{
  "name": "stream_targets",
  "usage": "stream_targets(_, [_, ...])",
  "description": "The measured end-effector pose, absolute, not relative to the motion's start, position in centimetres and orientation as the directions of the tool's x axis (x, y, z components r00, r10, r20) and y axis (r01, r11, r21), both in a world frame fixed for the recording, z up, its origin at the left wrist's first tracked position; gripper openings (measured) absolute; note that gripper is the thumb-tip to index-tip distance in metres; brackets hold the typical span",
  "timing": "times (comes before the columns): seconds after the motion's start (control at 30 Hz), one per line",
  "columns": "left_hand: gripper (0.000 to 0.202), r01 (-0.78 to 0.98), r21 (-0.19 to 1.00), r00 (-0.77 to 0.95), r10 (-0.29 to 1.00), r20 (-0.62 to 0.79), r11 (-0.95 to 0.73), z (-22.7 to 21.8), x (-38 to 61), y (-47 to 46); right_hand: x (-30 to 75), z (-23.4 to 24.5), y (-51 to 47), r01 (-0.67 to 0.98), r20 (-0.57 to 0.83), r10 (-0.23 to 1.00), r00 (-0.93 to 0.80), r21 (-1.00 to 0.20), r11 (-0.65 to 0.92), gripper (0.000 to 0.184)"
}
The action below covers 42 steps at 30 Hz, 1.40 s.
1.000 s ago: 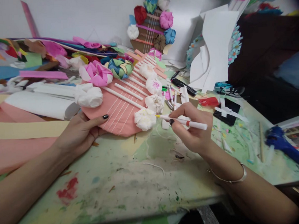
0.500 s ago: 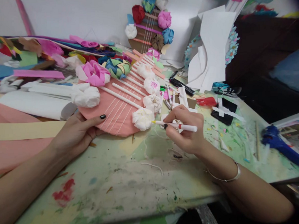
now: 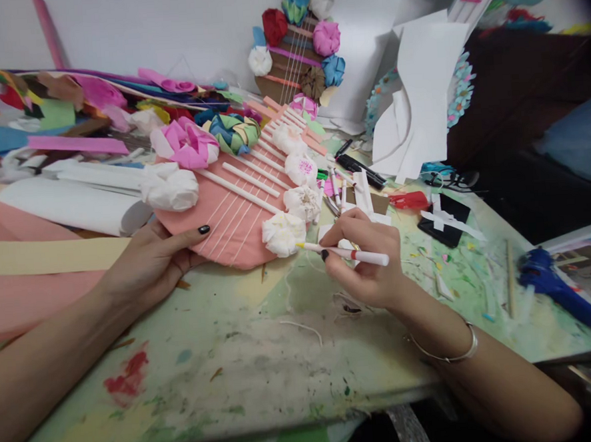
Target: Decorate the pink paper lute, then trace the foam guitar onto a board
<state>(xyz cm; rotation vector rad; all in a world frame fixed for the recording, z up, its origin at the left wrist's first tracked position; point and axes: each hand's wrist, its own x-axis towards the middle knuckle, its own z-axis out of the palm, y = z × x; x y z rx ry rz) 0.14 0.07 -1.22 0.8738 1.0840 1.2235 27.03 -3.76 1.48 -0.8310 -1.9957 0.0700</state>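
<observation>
Centre frame: our right hand (image 3: 362,257) pinches a white marker (image 3: 350,252), tip at the lowest white paper flower (image 3: 283,233) on the pink paper guitar (image 3: 225,218), whose edge our left hand (image 3: 152,260) grips on the counter (image 3: 264,356). Colouring the bloom seems in hand; it calls for light, steady strokes.

2 hands at the desk (image 3: 264,356): left hand (image 3: 152,263), right hand (image 3: 363,267), w/ 1 marker (image 3: 350,253). On 1 pink board (image 3: 235,218): 5 white paper flowers (image 3: 283,234), 1 pink flower (image 3: 185,144), 1 green-blue flower (image 3: 234,133). Also 1 bracelet (image 3: 448,353), 1 glue gun (image 3: 554,285).
</observation>
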Motion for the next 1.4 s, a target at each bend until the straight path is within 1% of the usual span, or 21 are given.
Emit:
stream_targets(0.1, [0.039,-0.286,0.946,0.009,0.987,-0.157,0.153,-1.24,0.19,0.07,27.03,1.53,-3.72,0.533,0.734,0.587,-0.343,-0.362,0.765,0.01])
stream_targets(0.27, [0.041,-0.289,0.944,0.012,0.987,-0.161,0.158,-1.19,0.19,0.09,27.06,1.91,-3.88,0.506,0.79,0.546,-0.278,-0.363,0.782,0.01])
stream_targets(0.43, [0.04,-0.292,0.945,0.016,0.988,-0.153,0.151,-1.28,0.1,0.09,27.09,1.93,-3.86,0.539,0.765,0.575,-0.292,-0.365,0.759,0.01])
stream_targets(0.6, [0.04,-0.289,0.944,0.019,0.987,-0.16,0.159,-1.44,0.05,0.22,27.04,1.75,-3.62,0.557,0.782,0.557,-0.281,-0.339,0.758,0.01])
stream_targets(0.73, [0.035,-0.282,0.948,0.011,0.989,-0.148,0.145,-1.47,0.07,0.26,27.07,1.66,-3.57,0.587,0.753,0.587,-0.297,-0.341,0.734,0.009])
stream_targets(0.93, [0.039,-0.29,0.946,0.01,0.989,-0.149,0.145,-1.42,0.05,0.22,27.34,2.35,-4.0,0.593,0.792,0.568,-0.223,-0.353,0.724,0.009])
stream_targets(1.07, [0.037,-0.286,0.949,0.011,0.991,-0.135,0.133,-1.55,0.0,0.25,27.24,2.11,-3.85,0.566,0.781,0.563,-0.272,-0.343,0.749,0.008])
stream_targets(1.23, [0.036,-0.285,0.95,0.025,0.991,-0.128,0.13,-1.71,-0.1,0.29,27.07,1.56,-3.54,0.563,0.731,0.591,-0.34,-0.345,0.751,0.008])
stream_targets(1.4, [0.039,-0.284,0.948,0.021,0.99,-0.142,0.143,-1.71,-0.14,0.3,27.17,2.05,-3.86,0.568,0.777,0.562,-0.283,-0.336,0.751,0.008])
